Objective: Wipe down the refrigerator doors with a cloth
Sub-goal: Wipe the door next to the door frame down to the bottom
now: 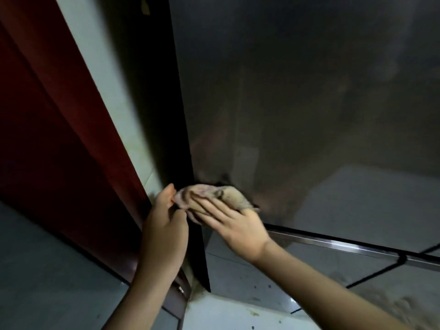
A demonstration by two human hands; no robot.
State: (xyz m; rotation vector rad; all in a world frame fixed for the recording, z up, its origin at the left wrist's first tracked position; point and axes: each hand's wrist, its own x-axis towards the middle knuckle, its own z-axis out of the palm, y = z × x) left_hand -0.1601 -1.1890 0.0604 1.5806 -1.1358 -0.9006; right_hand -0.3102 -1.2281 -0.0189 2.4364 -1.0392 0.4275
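Observation:
The grey, glossy refrigerator door (297,96) fills the upper right of the view. A crumpled beige cloth (212,195) lies against its lower left corner. My right hand (235,225) presses flat on the cloth with straight fingers. My left hand (164,225) is just left of it, thumb and fingers pinching the cloth's left end by the door's dark side edge (183,139).
A dark red door or panel (59,139) stands at the left, with a pale wall strip (107,79) between it and the fridge. A metal strip (345,246) runs along the door's bottom. Light floor tiles (238,306) lie below, with a dusty patch at lower right.

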